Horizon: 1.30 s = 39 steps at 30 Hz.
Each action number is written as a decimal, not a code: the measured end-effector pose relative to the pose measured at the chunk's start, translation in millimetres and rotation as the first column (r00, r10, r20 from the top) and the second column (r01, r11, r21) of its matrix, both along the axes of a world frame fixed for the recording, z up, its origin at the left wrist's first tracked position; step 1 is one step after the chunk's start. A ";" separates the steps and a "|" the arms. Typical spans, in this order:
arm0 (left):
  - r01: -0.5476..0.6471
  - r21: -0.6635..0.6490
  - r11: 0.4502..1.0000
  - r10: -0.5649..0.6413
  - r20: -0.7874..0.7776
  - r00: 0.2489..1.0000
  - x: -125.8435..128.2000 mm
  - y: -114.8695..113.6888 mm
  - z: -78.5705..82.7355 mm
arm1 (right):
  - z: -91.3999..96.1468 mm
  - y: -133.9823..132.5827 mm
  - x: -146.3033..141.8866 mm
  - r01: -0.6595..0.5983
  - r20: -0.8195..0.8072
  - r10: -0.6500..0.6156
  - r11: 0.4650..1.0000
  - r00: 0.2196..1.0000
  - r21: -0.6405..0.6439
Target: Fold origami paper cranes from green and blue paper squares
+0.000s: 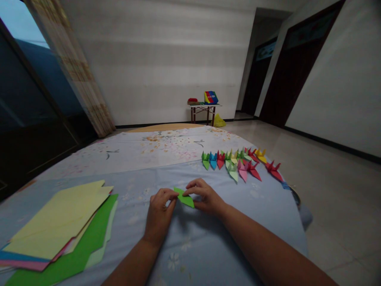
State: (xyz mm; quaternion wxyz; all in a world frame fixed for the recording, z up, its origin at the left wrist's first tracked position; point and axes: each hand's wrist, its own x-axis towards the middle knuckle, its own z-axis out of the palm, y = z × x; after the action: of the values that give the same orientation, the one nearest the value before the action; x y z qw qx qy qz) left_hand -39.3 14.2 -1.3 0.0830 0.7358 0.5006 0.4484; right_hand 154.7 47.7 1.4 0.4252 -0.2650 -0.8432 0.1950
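Note:
A small folded piece of green paper (185,198) lies on the pale blue cloth of the table (208,246), just in front of me. My left hand (159,214) pinches its left end with curled fingers. My right hand (204,195) presses and pinches its upper right edge, fingers bent down onto the fold. Both forearms reach in from the bottom of the view.
A fanned stack of coloured paper sheets (62,226), yellow on top of green, pink and blue, lies at the left. Several folded paper cranes (238,161) stand in rows at the right rear. A small side table (204,109) with a colourful box stands by the far wall.

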 end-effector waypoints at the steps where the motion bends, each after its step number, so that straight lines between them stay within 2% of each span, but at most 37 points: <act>1: 0.013 -0.008 1.000 -0.013 0.015 1.000 -0.5 0.6 -1.2 | -0.6 0.0 0.5 -0.003 0.011 0.003 1.000 1.000 0.010; 7: 0.048 -0.006 0.999 -0.048 0.052 0.997 -2.3 3.5 -7.2 | -6.3 1.6 1.1 -0.005 0.039 0.003 0.999 0.999 0.051; 12: 0.069 0.002 0.998 -0.069 0.080 0.994 0.5 3.3 -4.5 | -4.0 0.2 1.0 0.000 0.060 -0.004 0.998 0.998 0.060; 19: 0.107 -0.048 0.993 -0.105 0.042 0.994 1.9 4.5 -6.7 | -3.4 1.1 2.0 0.002 0.133 -0.010 0.998 0.991 0.059; 29: 0.152 -0.061 0.986 -0.148 0.068 0.987 5.9 2.3 1.7 | -7.9 5.9 6.1 0.027 0.107 -0.023 0.999 0.994 -0.042; 33: 0.165 -0.120 0.979 -0.165 0.018 0.986 5.2 1.3 2.2 | -4.0 3.4 7.1 0.052 0.196 -0.036 0.996 0.980 -0.075; 39: 0.191 -0.224 0.956 -0.217 -0.098 0.971 4.6 -0.8 -1.5 | 5.4 -2.3 11.8 0.067 0.396 -0.006 0.988 0.918 -0.140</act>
State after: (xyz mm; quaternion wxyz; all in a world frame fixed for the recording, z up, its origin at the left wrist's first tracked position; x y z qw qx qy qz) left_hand -34.8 13.4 -2.8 0.1768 0.7965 0.4709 0.3356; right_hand 166.6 45.4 6.9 0.2292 -0.3457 -0.8893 0.1927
